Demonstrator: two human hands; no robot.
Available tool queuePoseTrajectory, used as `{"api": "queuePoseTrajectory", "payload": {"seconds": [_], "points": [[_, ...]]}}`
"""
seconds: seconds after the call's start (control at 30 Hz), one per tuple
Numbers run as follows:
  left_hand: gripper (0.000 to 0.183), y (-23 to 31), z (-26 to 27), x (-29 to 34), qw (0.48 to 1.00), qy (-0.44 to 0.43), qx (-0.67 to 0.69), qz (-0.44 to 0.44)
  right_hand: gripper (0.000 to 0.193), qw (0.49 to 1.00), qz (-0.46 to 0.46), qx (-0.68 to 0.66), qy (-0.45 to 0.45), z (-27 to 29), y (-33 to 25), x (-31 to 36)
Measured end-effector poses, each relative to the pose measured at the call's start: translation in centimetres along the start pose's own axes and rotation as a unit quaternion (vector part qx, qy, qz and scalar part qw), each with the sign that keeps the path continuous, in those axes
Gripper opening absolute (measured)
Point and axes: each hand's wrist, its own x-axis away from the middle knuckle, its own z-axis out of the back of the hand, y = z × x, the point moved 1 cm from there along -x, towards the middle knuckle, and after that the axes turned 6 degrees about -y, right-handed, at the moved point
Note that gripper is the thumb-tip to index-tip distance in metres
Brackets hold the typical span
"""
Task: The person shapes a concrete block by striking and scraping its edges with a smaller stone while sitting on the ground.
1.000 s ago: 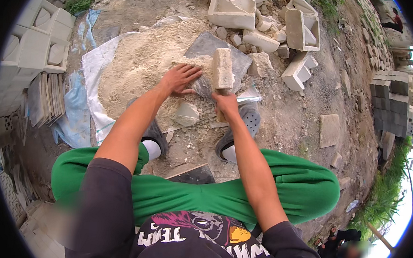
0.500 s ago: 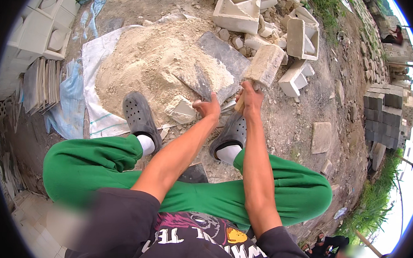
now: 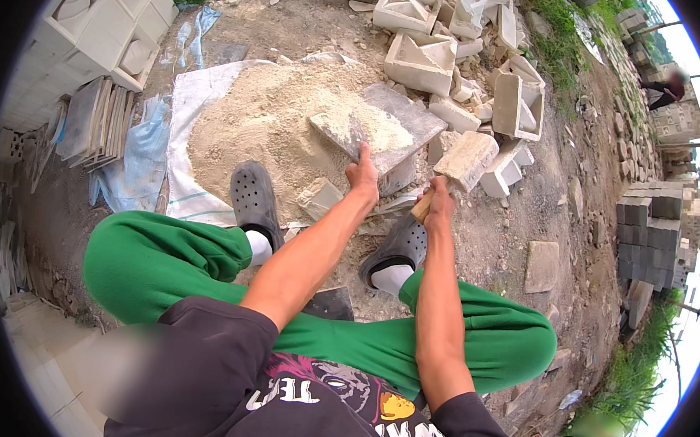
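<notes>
My left hand [image 3: 363, 176] grips the near edge of a flat dark grey board [image 3: 422, 121], thumb on top. Pale powder [image 3: 378, 129] lies heaped across the middle of the board, which rests at the pile beside my feet. Fingers wrapped round a short wooden handle [image 3: 422, 207], my right hand [image 3: 441, 201] holds a mallet with a thick, dusty, block-shaped head [image 3: 466, 160]. The mallet's head is to the right of the board, apart from it. Below my left hand is a pale broken chunk [image 3: 319, 198]. The board's underside is mostly hidden.
A sandy powder pile [image 3: 244, 126] sits on a white sheet [image 3: 182, 138]. Broken cast blocks [image 3: 420, 62] lie beyond my right hand. Stacked pale blocks [image 3: 99, 27] and thin boards [image 3: 102, 122] stand left; grey blocks [image 3: 650, 234] right. Another person [image 3: 670, 90] is far right.
The view has shifted, so the scene sits lower and further right. My right hand has brought the mallet somewhat nearer to me. My left hand keeps its grip on the board.
</notes>
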Motion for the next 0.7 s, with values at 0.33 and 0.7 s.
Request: {"api": "queuePoseTrajectory", "payload": {"seconds": [0.33, 0.7], "points": [[0.04, 8.3, 5.3, -1.1, 0.984, -0.08, 0.161, 0.001, 0.026, 0.999, -0.044, 0.013, -0.009, -0.7, 2.3, -0.5], [0.026, 19.9, 14.6, -5.8, 0.897, -0.242, 0.31, 0.202, 0.026, 0.996, -0.037, 0.056, -0.059, -3.8, 2.6, 1.1]]}}
